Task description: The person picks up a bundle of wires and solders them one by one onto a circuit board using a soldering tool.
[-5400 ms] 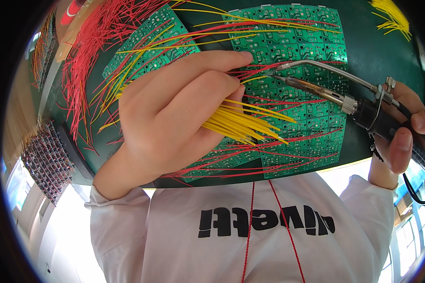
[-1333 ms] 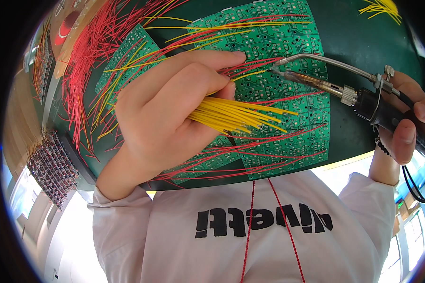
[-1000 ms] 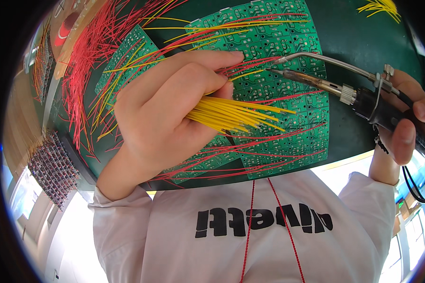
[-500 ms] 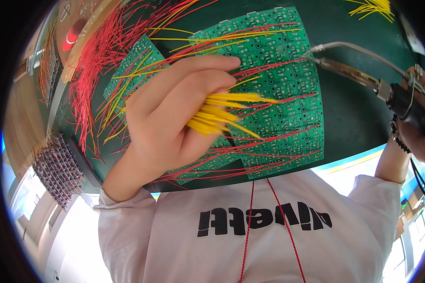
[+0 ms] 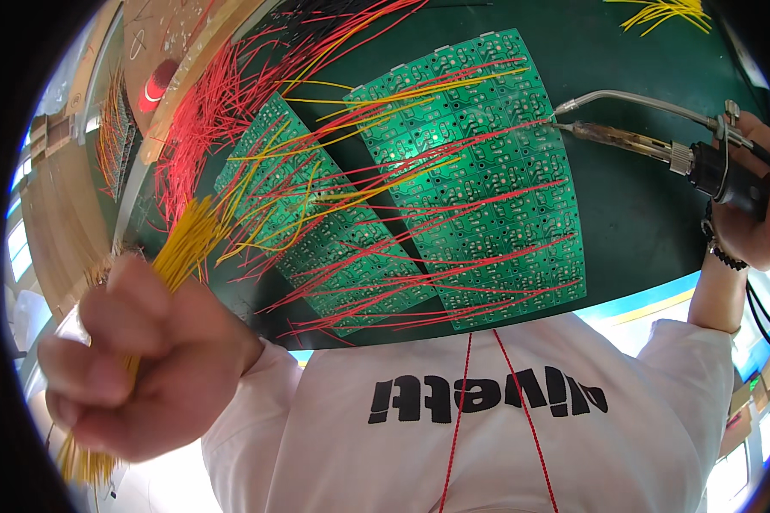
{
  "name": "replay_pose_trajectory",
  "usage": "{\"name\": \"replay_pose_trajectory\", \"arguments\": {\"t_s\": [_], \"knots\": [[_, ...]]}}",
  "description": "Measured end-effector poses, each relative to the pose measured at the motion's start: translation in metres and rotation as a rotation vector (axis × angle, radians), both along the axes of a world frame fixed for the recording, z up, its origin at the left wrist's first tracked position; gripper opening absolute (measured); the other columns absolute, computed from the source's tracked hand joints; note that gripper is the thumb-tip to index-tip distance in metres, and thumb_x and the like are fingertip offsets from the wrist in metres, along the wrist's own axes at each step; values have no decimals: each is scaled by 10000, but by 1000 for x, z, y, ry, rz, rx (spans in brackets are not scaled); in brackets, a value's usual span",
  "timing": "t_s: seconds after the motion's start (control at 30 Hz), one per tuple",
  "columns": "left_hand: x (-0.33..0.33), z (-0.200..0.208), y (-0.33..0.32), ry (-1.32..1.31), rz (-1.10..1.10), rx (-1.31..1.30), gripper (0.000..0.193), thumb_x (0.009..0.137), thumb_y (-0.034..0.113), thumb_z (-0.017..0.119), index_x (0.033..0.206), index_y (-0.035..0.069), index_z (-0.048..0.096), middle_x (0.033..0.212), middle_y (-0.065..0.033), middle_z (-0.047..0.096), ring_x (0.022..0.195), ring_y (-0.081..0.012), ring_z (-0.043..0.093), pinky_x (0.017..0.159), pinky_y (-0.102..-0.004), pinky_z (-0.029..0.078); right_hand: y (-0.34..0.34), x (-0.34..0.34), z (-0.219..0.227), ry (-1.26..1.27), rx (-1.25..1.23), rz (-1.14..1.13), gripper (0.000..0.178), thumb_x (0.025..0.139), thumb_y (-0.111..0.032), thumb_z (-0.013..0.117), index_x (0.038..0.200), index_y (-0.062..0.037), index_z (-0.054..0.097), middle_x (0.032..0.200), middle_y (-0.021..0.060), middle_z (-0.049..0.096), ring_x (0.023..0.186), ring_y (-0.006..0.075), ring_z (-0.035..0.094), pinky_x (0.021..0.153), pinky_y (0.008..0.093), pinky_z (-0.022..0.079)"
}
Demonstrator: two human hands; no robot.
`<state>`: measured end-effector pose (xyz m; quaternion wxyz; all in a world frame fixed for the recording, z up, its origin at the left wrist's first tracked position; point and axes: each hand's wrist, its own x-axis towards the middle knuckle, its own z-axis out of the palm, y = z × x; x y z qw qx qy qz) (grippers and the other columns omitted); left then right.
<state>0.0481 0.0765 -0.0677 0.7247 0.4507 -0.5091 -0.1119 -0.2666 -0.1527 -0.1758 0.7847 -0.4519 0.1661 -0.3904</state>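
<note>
My left hand (image 5: 145,359), slightly blurred, is closed round a bundle of yellow wires (image 5: 188,244) at the lower left; the wires stick out above and below the fist. My right hand (image 5: 761,197), at the right edge, grips a soldering iron (image 5: 719,175) with a thin bent metal tube (image 5: 642,97) clamped to it. The iron's tip and the tube's end meet at the right edge of a green circuit board panel (image 5: 488,154), by a red wire. Red and yellow wires lie across this panel and a second green panel (image 5: 334,265) to its left.
A large heap of red wires (image 5: 197,128) lies at the far left beside a curved wooden edge (image 5: 167,120). More yellow wires (image 5: 667,15) rest at the far right of the dark green mat (image 5: 633,214). A black cable (image 5: 766,321) hangs below my right hand.
My left hand has moved from over the boards to the lower left with the yellow wires, uncovering the second panel. The soldering iron's tip stays by the panel's right edge.
</note>
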Motion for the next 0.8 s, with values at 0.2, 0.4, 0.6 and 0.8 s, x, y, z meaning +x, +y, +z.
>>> {"name": "replay_pose_trajectory", "arguments": {"t_s": [0.2, 0.4, 0.6, 0.8], "knots": [[-18, -15, -19, -482, -41, 394, 95, 800, 141, 595, 853, 63, 587, 725, -44, 586, 501, -120, 470, 483, -248, 386, 6, 3, 5, 15, -24, -45, 309, 792, -286, 588, 942, -47, 463, 768, 69, 533, 614, 116, 526, 560, 232, 431], [-29, -51, -38, -752, -198, 596, 157, 724, -24, 658, 878, -20, 627, 896, -157, 653, 786, -223, 646, 669, -263, 504, 11, 5, 8, 63, -75, -70, 304, 795, -281, 585, 943, -46, 463, 769, 69, 534, 610, 115, 524, 554, 231, 430], [-31, -64, -45, -763, -153, 553, 148, 712, -26, 677, 854, -36, 636, 892, -156, 655, 782, -215, 645, 669, -251, 509, 19, 19, 15, 112, -113, -89, 299, 798, -277, 583, 943, -45, 462, 770, 70, 534, 606, 114, 522, 548, 230, 429], [-28, -77, -41, -782, -83, 519, 129, 675, -31, 701, 773, -36, 619, 857, -148, 661, 737, -196, 646, 647, -247, 513, 28, 38, 18, 156, -150, -98, 294, 800, -273, 580, 944, -44, 461, 771, 70, 535, 602, 114, 521, 542, 230, 427]]}}
